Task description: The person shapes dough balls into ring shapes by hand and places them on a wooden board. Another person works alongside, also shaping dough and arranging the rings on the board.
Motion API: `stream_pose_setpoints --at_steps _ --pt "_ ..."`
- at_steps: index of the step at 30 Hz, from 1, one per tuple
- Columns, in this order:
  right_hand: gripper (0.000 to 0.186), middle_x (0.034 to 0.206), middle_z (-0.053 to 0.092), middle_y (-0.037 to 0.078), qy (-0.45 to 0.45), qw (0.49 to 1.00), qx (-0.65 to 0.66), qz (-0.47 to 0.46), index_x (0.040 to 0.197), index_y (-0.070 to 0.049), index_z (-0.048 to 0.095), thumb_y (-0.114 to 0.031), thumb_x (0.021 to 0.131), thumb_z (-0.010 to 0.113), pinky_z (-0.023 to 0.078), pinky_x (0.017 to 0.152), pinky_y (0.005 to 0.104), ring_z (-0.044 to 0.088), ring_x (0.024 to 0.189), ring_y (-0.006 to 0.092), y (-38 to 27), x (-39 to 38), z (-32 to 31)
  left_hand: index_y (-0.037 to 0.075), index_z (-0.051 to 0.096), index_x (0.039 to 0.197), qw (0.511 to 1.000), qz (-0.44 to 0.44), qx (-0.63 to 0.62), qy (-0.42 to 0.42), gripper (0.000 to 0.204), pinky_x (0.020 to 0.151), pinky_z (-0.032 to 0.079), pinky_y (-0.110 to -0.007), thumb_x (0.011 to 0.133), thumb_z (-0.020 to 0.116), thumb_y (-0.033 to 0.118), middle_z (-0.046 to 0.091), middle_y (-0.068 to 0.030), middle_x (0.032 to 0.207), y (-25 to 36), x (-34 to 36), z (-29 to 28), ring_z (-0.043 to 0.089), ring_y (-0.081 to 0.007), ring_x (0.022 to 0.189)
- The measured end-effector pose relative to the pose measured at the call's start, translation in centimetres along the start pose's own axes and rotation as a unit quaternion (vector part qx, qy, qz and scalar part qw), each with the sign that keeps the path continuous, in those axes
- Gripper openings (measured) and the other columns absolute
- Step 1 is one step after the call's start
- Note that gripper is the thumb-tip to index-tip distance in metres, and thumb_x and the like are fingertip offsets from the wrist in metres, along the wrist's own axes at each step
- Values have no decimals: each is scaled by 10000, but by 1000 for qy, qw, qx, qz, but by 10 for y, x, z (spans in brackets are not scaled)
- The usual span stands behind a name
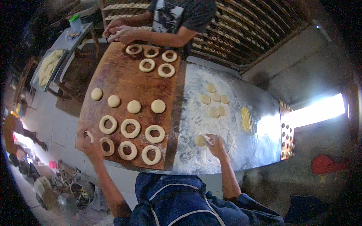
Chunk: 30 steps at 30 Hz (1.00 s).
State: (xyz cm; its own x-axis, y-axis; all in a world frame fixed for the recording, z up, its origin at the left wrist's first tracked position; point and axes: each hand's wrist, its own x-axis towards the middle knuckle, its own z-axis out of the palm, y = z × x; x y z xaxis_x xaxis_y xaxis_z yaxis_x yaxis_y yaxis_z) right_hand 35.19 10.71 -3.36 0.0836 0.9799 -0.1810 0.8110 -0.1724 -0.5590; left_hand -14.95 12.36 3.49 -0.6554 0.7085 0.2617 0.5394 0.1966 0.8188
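My left hand [86, 143] is at the wooden board's left edge, fingers curled on a dough ring [89, 135]. Several other rings [130, 120] lie on the board [124, 84], with a row of round dough discs [134, 100] behind the nearer ones. My right hand [214, 145] is closed over the floured metal table [249, 150], beside a pale disc [200, 141], with something white at its fingers that I cannot make out. Several flattened discs [215, 112] lie farther back on the flour, left of a yellow sheet or packet [247, 120].
Another person [181, 17] stands across the board, hands at its far left corner. Racks [233, 34] of dough pieces stand behind. A side table [47, 71] with a dough mass is at left, clutter [81, 188] on the floor below, a narrow board [286, 152] of small pieces at right.
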Motion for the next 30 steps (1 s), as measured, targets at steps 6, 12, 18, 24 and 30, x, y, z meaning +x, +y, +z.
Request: stream_pose_setpoints --at_steps 6,12,18,24,30 --pt "295 848 622 95 4 998 62 22 910 -30 595 -186 742 780 484 690 342 618 837 194 -1 18 10 12 597 1019 934 86 -177 -299 146 757 481 -308 881 590 61 616 -112 976 155 -142 102 601 -217 861" --pt "406 855 579 44 2 853 521 39 1053 -48 436 -26 766 722 486 682 256 582 788 113 -20 -18 -23 -36 630 1081 816 -164 -290 -471 232 760 511 -308 915 609 124 661 -126 960 142 -258 201 626 -161 879" --pt "501 939 623 100 10 948 312 -66 1154 -37 407 -11 757 711 520 729 281 624 821 147 9 -20 -66 -32 633 1106 844 -29 -217 -490 212 817 511 -301 927 560 54 659 -134 943 202 -270 192 635 -171 887" --pt "602 957 642 112 -151 849 505 -43 1252 -58 395 -30 735 702 525 723 298 636 847 163 44 -17 -86 -3 562 1177 793 -119 -305 -514 261 850 502 -311 918 553 23 647 -116 1025 211 -297 210 625 -177 953" --pt "525 965 644 114 -332 747 574 -48 1272 -52 412 -219 836 653 512 727 275 638 879 171 71 -7 -119 91 431 1255 641 -247 -487 -539 465 825 526 -322 853 661 47 641 -137 1106 195 -322 219 625 -202 998"
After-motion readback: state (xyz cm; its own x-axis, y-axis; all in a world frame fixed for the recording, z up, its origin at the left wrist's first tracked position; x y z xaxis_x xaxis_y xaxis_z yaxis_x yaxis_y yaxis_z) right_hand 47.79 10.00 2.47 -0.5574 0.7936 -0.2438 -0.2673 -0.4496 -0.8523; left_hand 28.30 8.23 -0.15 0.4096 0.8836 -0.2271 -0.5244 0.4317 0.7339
